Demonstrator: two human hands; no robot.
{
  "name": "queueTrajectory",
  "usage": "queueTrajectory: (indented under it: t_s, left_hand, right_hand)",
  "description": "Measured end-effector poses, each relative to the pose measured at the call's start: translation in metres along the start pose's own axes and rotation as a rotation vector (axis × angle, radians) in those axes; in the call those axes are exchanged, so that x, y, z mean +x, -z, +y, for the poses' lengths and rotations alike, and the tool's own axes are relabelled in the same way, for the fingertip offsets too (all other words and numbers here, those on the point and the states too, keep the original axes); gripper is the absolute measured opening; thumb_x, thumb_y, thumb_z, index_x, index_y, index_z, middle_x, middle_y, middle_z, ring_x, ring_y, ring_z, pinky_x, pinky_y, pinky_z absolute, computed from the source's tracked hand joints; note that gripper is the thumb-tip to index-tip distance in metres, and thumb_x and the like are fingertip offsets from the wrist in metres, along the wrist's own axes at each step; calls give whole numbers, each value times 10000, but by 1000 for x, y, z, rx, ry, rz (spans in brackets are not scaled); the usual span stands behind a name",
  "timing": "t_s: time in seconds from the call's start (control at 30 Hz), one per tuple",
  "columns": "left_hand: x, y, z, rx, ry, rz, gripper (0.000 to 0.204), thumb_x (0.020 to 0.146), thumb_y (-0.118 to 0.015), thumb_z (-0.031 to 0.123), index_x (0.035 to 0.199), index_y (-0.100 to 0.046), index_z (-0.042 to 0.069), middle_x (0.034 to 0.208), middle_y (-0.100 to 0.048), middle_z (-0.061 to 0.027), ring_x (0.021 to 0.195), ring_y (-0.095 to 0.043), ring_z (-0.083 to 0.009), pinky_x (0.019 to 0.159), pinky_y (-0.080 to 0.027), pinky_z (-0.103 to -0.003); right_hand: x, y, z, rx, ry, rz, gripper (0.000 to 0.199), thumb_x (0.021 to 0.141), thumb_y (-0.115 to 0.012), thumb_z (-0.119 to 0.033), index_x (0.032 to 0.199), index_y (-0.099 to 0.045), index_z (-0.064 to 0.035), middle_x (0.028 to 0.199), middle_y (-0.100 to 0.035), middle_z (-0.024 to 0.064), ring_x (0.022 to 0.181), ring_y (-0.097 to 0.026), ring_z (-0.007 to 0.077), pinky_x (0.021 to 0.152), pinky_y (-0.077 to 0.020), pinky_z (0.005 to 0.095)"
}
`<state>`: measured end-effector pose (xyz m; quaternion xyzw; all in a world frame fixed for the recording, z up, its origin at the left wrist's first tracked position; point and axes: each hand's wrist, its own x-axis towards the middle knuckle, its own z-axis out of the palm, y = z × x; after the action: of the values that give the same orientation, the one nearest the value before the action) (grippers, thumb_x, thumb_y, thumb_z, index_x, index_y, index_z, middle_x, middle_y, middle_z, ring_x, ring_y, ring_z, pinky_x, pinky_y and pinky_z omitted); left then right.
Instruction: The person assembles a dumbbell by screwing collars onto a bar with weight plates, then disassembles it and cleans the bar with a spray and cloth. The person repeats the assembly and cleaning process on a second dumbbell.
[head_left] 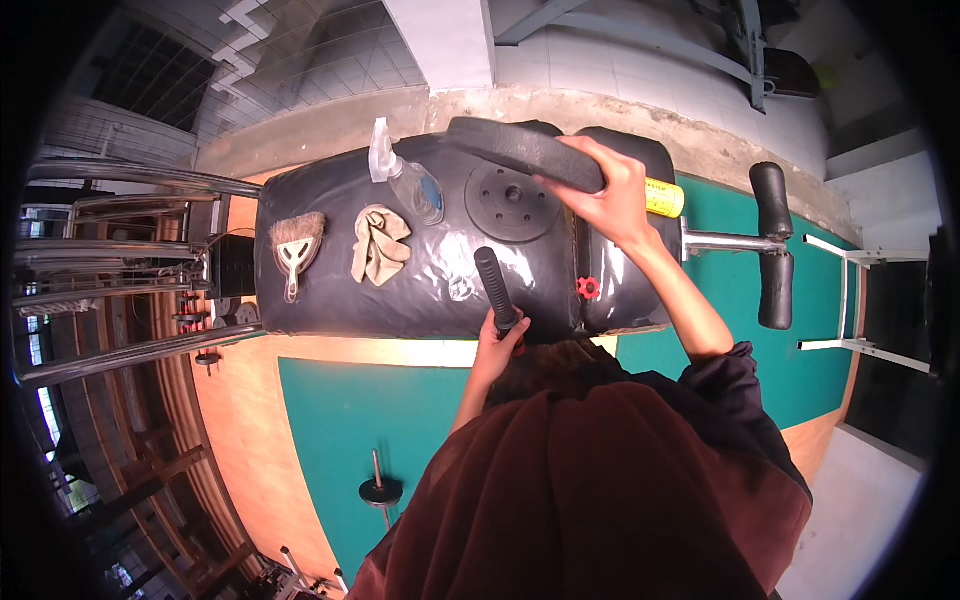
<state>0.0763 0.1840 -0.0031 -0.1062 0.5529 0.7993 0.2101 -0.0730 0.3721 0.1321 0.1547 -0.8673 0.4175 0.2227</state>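
Observation:
My left hand [497, 345] is closed around a dumbbell bar [492, 280] with a black threaded end that points up over the near edge of the black padded bench [340, 180]. A thick black weight plate [520, 148] is tilted on edge above the far side of the bench, gripped by my right hand [620, 205] at its right end. Below it a second weight plate [508, 208] lies flat on the padding, with small holes around its centre. A red star-shaped collar nut [588, 288] rests by the seam, nearer to me.
Left of the plates are a clear spray bottle [418, 192], a crumpled beige cloth [381, 245] and a hand brush [297, 250]. A yellow can [664, 198] lies at the right. Foam rollers [775, 290] stick out beyond it. A loaded bar [380, 490] stands on the green floor mat [340, 430].

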Motion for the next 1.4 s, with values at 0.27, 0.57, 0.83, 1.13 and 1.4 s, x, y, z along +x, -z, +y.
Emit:
queueTrajectory:
  t_s: [0.27, 0.57, 0.83, 1.13, 1.4]
  left_hand:
    - [-3, 29, 30, 112, -131, 141, 215, 791, -631, 36, 934, -476, 84, 780, -461, 53, 646, -397, -13, 564, -332, -169]
    - [7, 20, 66, 91, -248, 196, 202, 810, -611, 32, 942, -464, 72, 758, -469, 31, 607, -430, -28, 521, -346, -176]
    - [16, 8, 85, 111, -261, 177, 184, 822, -596, 40, 942, -460, 72, 777, -471, 14, 629, -437, -36, 526, -382, -194]
    - [15, 32, 141, -292, -519, 40, 300, 776, -548, 59, 1048, -426, 25, 901, -452, -56, 813, -453, -161, 817, -366, -322]
    - [-12, 90, 127, 36, -623, 151, 721, 815, -612, 281, 1348, -204, 20, 1240, -436, -170, 1218, -387, -305, 1045, -260, -399]
  right_hand:
    - [-16, -58, 89, 783, -930, 153, 428, 694, -741, -188, 1040, -580, 4, 951, -638, 107, 832, -615, 166, 756, -490, 277]
    - [-61, -108, 150, 209, -1115, -317, 757, 771, -568, -512, 1187, -426, 104, 911, -621, 217, 848, -628, 264, 762, -486, 353]
    - [-32, -79, 130, -718, -520, -808, 761, 854, -377, -575, 1193, -324, 104, 803, -632, 203, 757, -627, 349, 669, -503, 395]
    - [-91, -111, -29, 445, -155, -668, 476, 753, -662, -333, 1074, -465, -42, 864, -584, 206, 842, -585, 345, 691, -445, 384]
    - [-104, -181, -94, 686, -271, -598, 380, 766, -615, -112, 1080, -450, 23, 835, -600, 224, 775, -614, 370, 643, -456, 381]
